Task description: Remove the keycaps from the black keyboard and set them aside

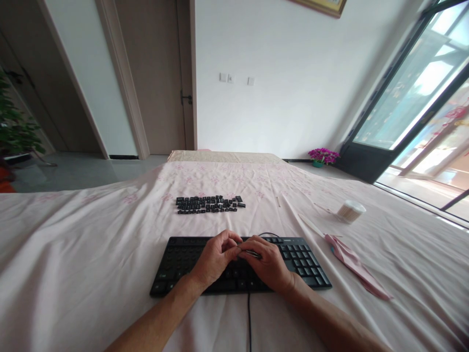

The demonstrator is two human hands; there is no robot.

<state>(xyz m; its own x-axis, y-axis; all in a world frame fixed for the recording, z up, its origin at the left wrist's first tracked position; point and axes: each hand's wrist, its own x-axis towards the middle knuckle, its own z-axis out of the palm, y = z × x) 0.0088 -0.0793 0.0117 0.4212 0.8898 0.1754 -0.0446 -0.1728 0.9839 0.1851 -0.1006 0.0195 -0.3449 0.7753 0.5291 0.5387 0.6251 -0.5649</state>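
Note:
A black keyboard (pixel 176 266) lies on the pink flowered cloth (pixel 91 254) in front of me, with many keycaps taken off its left and middle parts. Both hands meet over its middle. My left hand (pixel 216 256) has its fingers curled and pinched toward the right hand. My right hand (pixel 269 264) is closed on a thin metal tool (pixel 251 253) that points left. Rows of loose black keycaps (pixel 208 204) lie on the cloth beyond the keyboard.
A round tub of cotton swabs (pixel 351 211) stands at the right, with thin sticks (pixel 311 225) near it. A folded pink cloth (pixel 353 264) lies right of the keyboard. The keyboard cable (pixel 249 318) runs toward me. A glass door (pixel 414 93) and a flower pot (pixel 322 157) are beyond.

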